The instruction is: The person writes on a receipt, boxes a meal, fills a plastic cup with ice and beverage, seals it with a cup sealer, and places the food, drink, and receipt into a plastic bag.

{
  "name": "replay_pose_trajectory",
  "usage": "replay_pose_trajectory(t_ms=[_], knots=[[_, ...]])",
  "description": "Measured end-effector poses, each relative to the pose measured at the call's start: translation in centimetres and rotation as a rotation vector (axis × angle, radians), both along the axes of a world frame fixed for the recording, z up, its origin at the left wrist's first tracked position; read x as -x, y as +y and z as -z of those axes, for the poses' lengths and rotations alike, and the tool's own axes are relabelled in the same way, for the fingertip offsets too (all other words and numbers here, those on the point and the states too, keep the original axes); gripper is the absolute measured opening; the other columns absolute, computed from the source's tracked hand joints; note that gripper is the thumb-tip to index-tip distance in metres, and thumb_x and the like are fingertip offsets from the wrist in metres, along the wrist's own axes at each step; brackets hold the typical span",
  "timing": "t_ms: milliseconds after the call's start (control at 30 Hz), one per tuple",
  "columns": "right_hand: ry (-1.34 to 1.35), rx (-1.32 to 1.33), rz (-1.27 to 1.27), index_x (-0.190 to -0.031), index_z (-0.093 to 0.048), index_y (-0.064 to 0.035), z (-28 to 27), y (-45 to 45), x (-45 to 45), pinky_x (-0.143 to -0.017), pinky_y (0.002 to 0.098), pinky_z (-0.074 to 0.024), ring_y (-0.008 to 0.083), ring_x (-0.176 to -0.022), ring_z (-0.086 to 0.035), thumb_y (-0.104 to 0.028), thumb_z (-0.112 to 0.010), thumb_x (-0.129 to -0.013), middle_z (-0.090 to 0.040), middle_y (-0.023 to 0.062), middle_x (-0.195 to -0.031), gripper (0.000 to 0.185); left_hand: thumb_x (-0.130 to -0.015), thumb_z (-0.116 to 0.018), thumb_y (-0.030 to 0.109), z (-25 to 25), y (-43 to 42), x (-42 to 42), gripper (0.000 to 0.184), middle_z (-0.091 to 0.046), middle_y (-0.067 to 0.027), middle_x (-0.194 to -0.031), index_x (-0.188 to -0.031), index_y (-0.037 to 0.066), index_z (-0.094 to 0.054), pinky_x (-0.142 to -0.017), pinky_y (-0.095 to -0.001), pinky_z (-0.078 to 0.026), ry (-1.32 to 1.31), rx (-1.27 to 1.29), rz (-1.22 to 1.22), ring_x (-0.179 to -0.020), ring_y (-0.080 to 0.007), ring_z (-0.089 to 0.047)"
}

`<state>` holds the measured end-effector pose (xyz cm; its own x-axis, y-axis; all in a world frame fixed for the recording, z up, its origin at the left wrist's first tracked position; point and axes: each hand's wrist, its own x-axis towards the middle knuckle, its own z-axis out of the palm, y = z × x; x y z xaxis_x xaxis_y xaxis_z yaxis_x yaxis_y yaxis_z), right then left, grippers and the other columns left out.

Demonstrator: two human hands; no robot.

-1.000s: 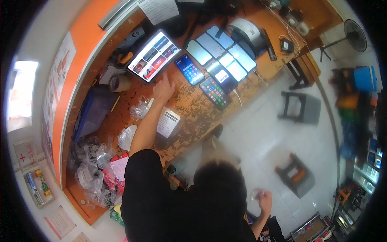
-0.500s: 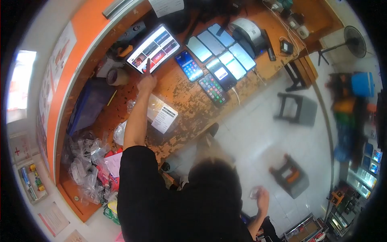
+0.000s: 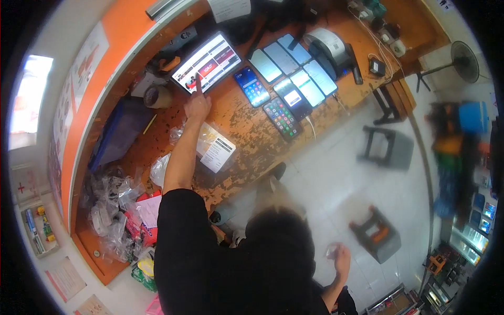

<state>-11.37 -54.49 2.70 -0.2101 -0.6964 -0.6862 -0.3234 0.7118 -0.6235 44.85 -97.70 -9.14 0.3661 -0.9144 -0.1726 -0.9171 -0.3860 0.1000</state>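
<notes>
A lit tablet [image 3: 212, 60] stands tilted at the back left of the wooden counter, its screen showing coloured tiles. My left hand [image 3: 198, 106] reaches to its lower edge, index finger stretched over the screen, and holds nothing. Several lit phones lie in rows to the right, among them a blue-screened phone [image 3: 252, 87] and a phone with app icons [image 3: 281, 117]. Low at the right, away from the counter, my right hand [image 3: 342, 261] is closed on a small clear object [image 3: 332, 251], too blurred to name.
A labelled package [image 3: 218, 153] and crumpled plastic bags [image 3: 113, 210] lie on the counter. A tape roll [image 3: 157, 97] is near the blue folder [image 3: 123, 131]. Behind the phones sits a round white-and-black device [image 3: 328, 47]. Stools [image 3: 391, 148] stand on the floor; a fan [image 3: 464, 62] is beyond.
My left hand has moved from the counter beside the tablet to its screen, index finger out. The tiles on the screen have shifted. My right hand stays closed on the clear object.
</notes>
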Motion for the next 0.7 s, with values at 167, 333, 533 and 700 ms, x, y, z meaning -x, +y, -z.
replay_pose_trajectory(t_ms=[167, 333, 533, 700], knots=[[-0.008, 0.058, 0.048, -0.104, -0.064, 0.0035, 0.2, 0.3, 0.1, -0.063, 0.031, -0.054, 0.0186, -0.065, -0.066, -0.032, -0.041, -0.1, -0.063, 0.0088, -0.076, 0.043, -0.09, -0.056, 0.029, 0.3, 1.3, 0.0, 0.09, -0.066, -0.0211, -0.101, -0.155, 0.025, 0.006, -0.078, -0.0542, -0.052, -0.053, 0.028, -0.006, -0.088, -0.0386, -0.067], [0.003, -0.04, 0.019, -0.106, -0.065, 0.0014, 1.6, 1.0, 0.5, -0.064, 0.0314, -0.0535, 0.0175, -0.067, -0.066, -0.029, -0.04, -0.102, -0.063, 0.009, -0.078, 0.039, -0.091, -0.051, 0.029, 2.2, 1.5, -2.0, 0.088, -0.068, -0.0216, -0.084, -0.153, 0.03, 0.011, -0.067, -0.0529, -0.055, -0.116, 0.055, 0.068, -0.072, -0.0395, -0.067], [-0.018, -0.067, 0.081, -0.106, -0.065, -0.0002, 1.7, 0.7, 0.1, -0.065, 0.0318, -0.0529, 0.0173, -0.065, -0.065, -0.023, -0.039, -0.101, -0.065, 0.0092, -0.078, 0.035, -0.091, -0.052, 0.03, 1.7, 0.7, -1.7, 0.088, -0.069, -0.0204, -0.091, -0.153, 0.033, 0.01, -0.068, -0.0517, -0.055, -0.182, 0.122, 0.103, -0.073, -0.0384, -0.068], [-0.065, -0.052, 0.078, -0.105, -0.065, 0.0004, 2.3, 0.9, 0.8, -0.064, 0.0313, -0.0525, 0.0175, -0.065, -0.065, -0.024, -0.039, -0.1, -0.066, 0.0093, -0.08, 0.037, -0.09, -0.056, 0.029, 0.4, -1.4, 0.0, 0.09, -0.07, -0.0168, -0.089, -0.155, 0.028, 0.006, -0.065, -0.0468, -0.056, -0.218, 0.021, 0.241, -0.073, -0.0319, -0.069]])
